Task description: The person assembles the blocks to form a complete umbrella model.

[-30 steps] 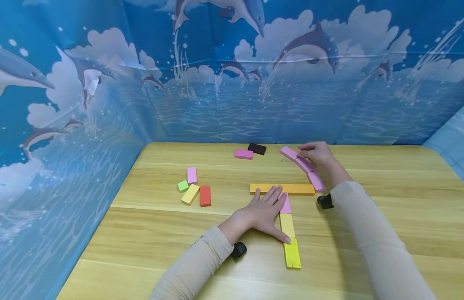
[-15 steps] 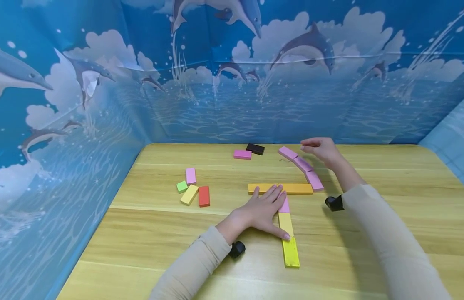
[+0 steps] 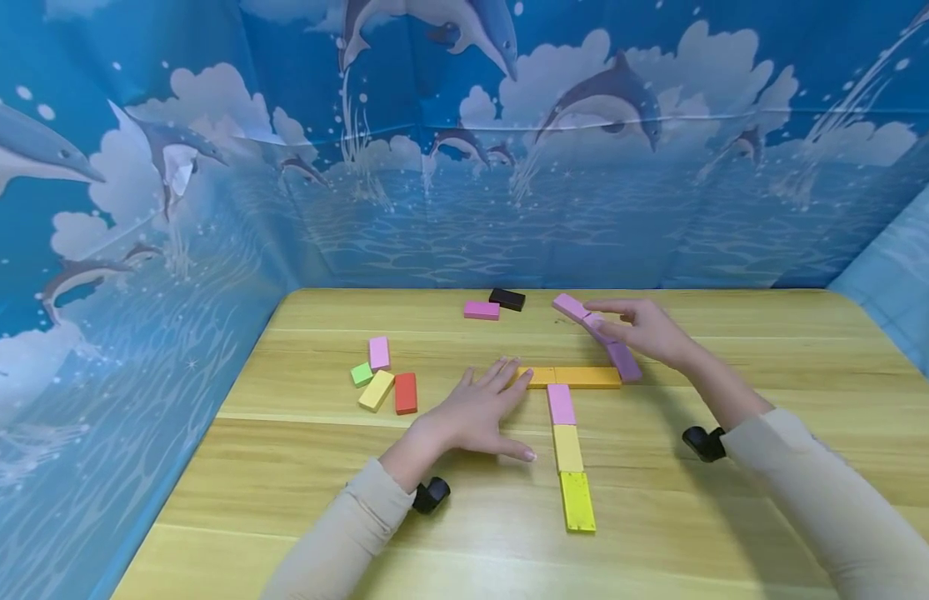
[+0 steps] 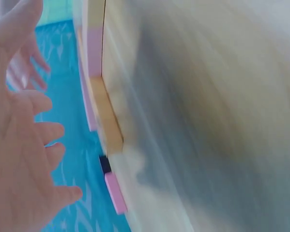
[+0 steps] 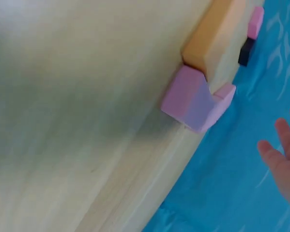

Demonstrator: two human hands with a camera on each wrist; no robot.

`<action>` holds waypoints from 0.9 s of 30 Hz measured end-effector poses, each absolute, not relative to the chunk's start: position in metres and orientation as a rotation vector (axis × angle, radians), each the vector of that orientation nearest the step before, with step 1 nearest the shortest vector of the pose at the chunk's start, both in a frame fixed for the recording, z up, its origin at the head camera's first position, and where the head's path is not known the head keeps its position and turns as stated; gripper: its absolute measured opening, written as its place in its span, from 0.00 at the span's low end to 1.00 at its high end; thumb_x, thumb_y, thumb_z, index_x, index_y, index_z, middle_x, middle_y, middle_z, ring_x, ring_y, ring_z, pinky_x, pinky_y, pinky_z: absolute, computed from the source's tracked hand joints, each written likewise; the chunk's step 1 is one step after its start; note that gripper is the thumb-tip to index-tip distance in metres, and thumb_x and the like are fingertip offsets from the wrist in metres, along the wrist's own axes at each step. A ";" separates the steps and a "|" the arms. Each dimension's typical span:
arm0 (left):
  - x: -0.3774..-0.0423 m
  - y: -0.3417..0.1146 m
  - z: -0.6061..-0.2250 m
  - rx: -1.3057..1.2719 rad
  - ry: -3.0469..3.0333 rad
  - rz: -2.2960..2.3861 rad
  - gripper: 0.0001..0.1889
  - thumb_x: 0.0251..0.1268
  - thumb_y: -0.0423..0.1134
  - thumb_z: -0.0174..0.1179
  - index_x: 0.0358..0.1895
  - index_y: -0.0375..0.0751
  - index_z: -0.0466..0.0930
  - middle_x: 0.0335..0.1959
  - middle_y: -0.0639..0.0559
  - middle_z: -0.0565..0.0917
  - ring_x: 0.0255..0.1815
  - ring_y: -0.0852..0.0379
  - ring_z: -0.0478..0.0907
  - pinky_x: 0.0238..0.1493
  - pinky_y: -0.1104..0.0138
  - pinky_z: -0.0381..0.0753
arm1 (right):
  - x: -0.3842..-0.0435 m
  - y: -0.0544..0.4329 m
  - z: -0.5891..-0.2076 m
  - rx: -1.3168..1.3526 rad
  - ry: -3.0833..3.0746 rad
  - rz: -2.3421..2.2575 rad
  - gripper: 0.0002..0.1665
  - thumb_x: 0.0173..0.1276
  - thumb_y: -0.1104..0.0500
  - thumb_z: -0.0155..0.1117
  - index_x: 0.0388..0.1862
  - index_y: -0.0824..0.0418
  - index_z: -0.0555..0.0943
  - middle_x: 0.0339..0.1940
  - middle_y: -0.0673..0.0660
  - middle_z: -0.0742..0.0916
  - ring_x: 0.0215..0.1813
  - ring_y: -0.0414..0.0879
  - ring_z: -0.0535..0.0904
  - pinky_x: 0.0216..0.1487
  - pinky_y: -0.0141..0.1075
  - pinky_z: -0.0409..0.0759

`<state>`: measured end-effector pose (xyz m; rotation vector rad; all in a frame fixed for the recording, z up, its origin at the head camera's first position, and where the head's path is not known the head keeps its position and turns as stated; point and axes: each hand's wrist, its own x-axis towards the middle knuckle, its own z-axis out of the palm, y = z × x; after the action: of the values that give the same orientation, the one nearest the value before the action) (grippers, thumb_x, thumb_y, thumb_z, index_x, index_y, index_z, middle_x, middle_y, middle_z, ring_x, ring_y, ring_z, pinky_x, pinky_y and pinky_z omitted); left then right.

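Note:
My left hand (image 3: 475, 412) spreads its fingers at the left end of a row of two orange blocks (image 3: 587, 377), its fingertips overlapping that end in the head view. Below the row runs a column of blocks: pink (image 3: 561, 404), pale yellow (image 3: 567, 448) and bright yellow (image 3: 578, 502). At the row's right end begins a curved line of three light-pink blocks (image 3: 624, 362). Loosely bent, my right hand (image 3: 644, 332) overlaps the middle of this curve in the head view, nothing held. The right wrist view shows its fingers (image 5: 287, 137) apart from the blocks.
A magenta block (image 3: 481, 311) and a black block (image 3: 506, 299) lie near the table's back edge. To the left are a pink block (image 3: 378, 353), a green block (image 3: 362, 375), a yellow block (image 3: 377, 391) and a red block (image 3: 406, 393). A dolphin-print curtain (image 3: 464, 217) hangs behind.
My left hand has come off the column and shifted left, uncovering the pink block and the row's middle. My right hand drew back from the curved line, then came back over it.

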<state>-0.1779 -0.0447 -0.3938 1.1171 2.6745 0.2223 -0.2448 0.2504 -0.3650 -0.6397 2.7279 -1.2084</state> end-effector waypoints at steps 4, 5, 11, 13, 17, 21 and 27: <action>-0.177 -0.071 -0.391 1.064 2.717 0.296 0.56 0.49 0.73 0.54 0.75 0.49 0.39 0.76 0.46 0.38 0.75 0.47 0.35 0.66 0.40 0.43 | -0.231 0.241 -0.372 -0.855 2.744 -1.066 0.26 0.69 0.52 0.57 0.64 0.61 0.72 0.63 0.62 0.75 0.66 0.60 0.64 0.58 0.57 0.66; -0.176 -0.078 -0.390 1.052 2.732 0.310 0.56 0.49 0.73 0.55 0.75 0.49 0.39 0.76 0.46 0.39 0.75 0.46 0.36 0.65 0.39 0.44 | -0.228 0.239 -0.374 -0.905 2.733 -1.033 0.27 0.69 0.52 0.57 0.64 0.62 0.71 0.64 0.62 0.74 0.62 0.60 0.69 0.55 0.54 0.70; -0.173 -0.119 -0.389 0.946 2.823 0.370 0.54 0.49 0.69 0.58 0.75 0.50 0.42 0.75 0.46 0.42 0.74 0.44 0.40 0.64 0.38 0.46 | -0.212 0.224 -0.390 -1.181 2.655 -0.772 0.32 0.68 0.54 0.59 0.66 0.66 0.67 0.67 0.66 0.69 0.64 0.61 0.67 0.61 0.54 0.65; -0.172 -0.131 -0.389 0.899 2.844 0.401 0.54 0.49 0.68 0.60 0.75 0.50 0.44 0.75 0.46 0.44 0.74 0.44 0.42 0.64 0.38 0.46 | -0.207 0.221 -0.393 -1.232 2.621 -0.713 0.34 0.67 0.53 0.60 0.67 0.67 0.66 0.67 0.66 0.68 0.69 0.61 0.60 0.64 0.55 0.60; -0.173 -0.154 -0.390 0.848 2.885 0.449 0.53 0.47 0.64 0.65 0.74 0.48 0.48 0.74 0.42 0.49 0.73 0.42 0.47 0.63 0.38 0.49 | -0.201 0.217 -0.398 -1.250 2.573 -0.666 0.37 0.64 0.50 0.63 0.67 0.67 0.66 0.68 0.65 0.68 0.69 0.63 0.58 0.65 0.55 0.58; -0.176 -0.172 -0.392 0.793 2.920 0.496 0.53 0.45 0.61 0.68 0.73 0.44 0.51 0.72 0.40 0.53 0.71 0.40 0.52 0.60 0.37 0.54 | -0.198 0.216 -0.402 -1.245 2.564 -0.628 0.40 0.63 0.47 0.63 0.67 0.67 0.65 0.68 0.65 0.68 0.69 0.64 0.57 0.64 0.56 0.58; -0.182 -0.189 -0.397 0.719 2.931 0.583 0.52 0.44 0.56 0.71 0.72 0.41 0.54 0.70 0.39 0.59 0.68 0.37 0.56 0.61 0.39 0.56 | -0.194 0.215 -0.403 -1.231 2.556 -0.578 0.41 0.62 0.45 0.63 0.67 0.67 0.65 0.68 0.66 0.67 0.69 0.66 0.57 0.63 0.58 0.59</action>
<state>-0.1822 -0.1888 -0.3966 0.7194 2.9309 0.5830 -0.1938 0.2146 -0.4032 -1.2311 2.5558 -0.5780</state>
